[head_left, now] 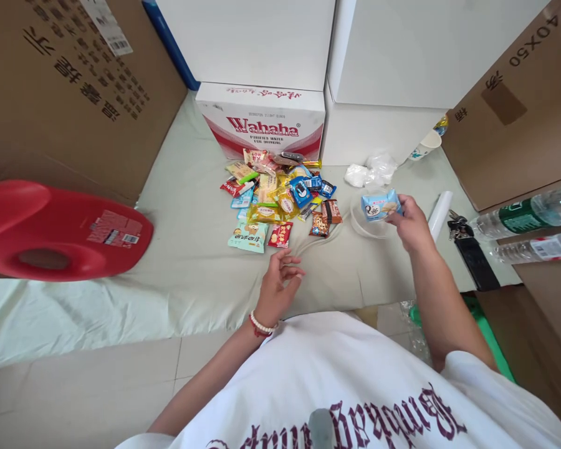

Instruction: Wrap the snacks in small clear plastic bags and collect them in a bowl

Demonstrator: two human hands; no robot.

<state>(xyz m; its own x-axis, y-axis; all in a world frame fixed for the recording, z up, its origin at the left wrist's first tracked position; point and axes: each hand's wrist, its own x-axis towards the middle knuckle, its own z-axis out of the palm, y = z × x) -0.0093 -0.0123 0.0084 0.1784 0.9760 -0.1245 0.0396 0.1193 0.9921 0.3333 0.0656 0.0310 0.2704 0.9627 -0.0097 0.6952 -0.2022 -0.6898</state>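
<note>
My right hand (410,226) is closed on the edge of a blue wrapped snack packet (380,206). The packet is held over a clear round plastic bowl (365,229), whose inside it partly hides. Near the front of the cloth, my left hand (279,282) has its fingers apart and loosely curled, holding nothing. Just beyond it lies a pile of packaged snacks: a red packet (280,235), a pale green packet (247,236), yellow packets (265,213), a dark blue packet (301,191) and small brown packets (320,224).
A Wahaha carton (266,121) stands behind the pile. At left rests a red plastic jug (60,231). Crumpled clear plastic (371,171) lies behind the bowl. At right are a paper cup (426,144), keys (460,226), a black case (477,263) and plastic bottles (526,215).
</note>
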